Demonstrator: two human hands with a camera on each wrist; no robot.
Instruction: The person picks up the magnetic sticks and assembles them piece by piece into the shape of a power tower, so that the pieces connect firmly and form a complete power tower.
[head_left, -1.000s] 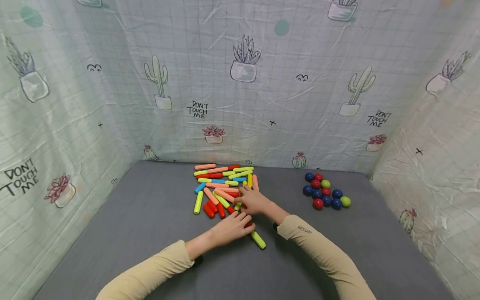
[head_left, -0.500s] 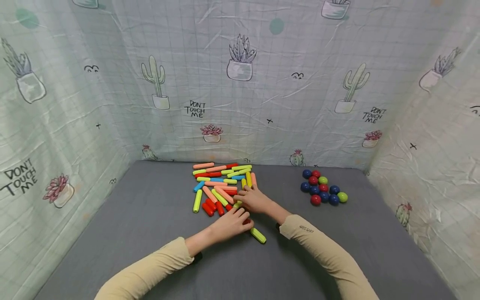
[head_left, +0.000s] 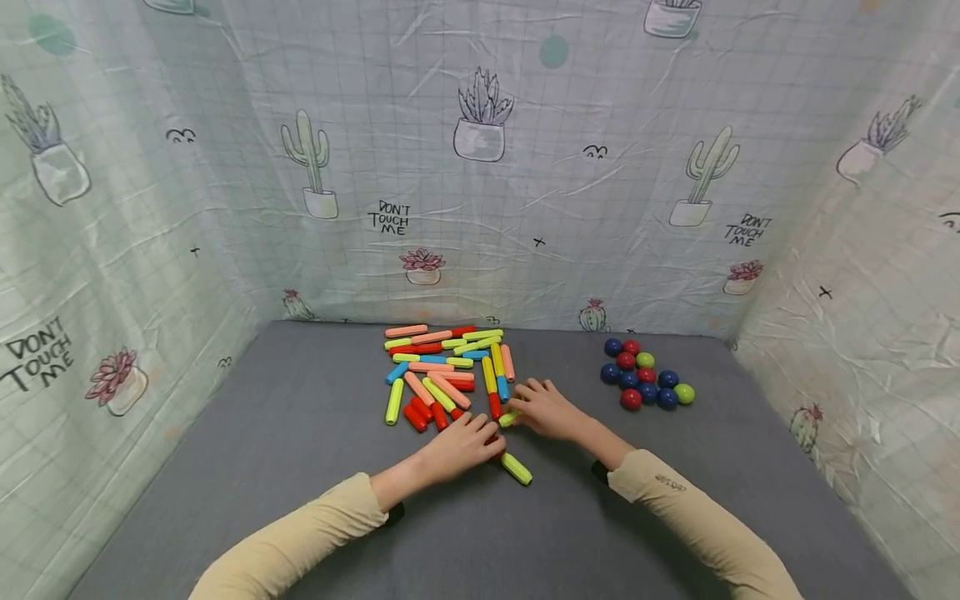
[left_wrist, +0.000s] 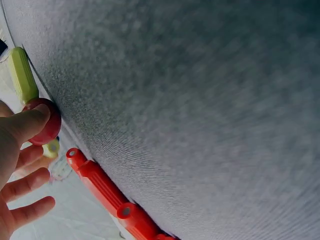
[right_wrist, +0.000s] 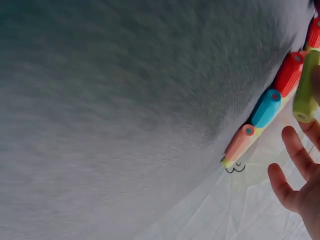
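Note:
My left hand pinches a red ball at the near side of the stick pile. Under the fingers in the head view, most of that ball is hidden. A yellow-green plastic stick lies against the ball, pointing towards the near right; the left wrist view shows its end meeting the ball. My right hand holds another yellow-green stick between thumb and finger, a little above the table, with its other fingers spread. Just left of it lie a red stick and a blue one.
Several pink, red, blue and yellow-green sticks spread over the middle back of the grey table. To the right sits a cluster of blue, red and green balls. A cactus-patterned cloth hangs behind and at both sides.
My right hand has drawn back to the right with the yellow-green stick, uncovering the red and blue stick ends. My left hand stays nearly in place, still holding the red ball.

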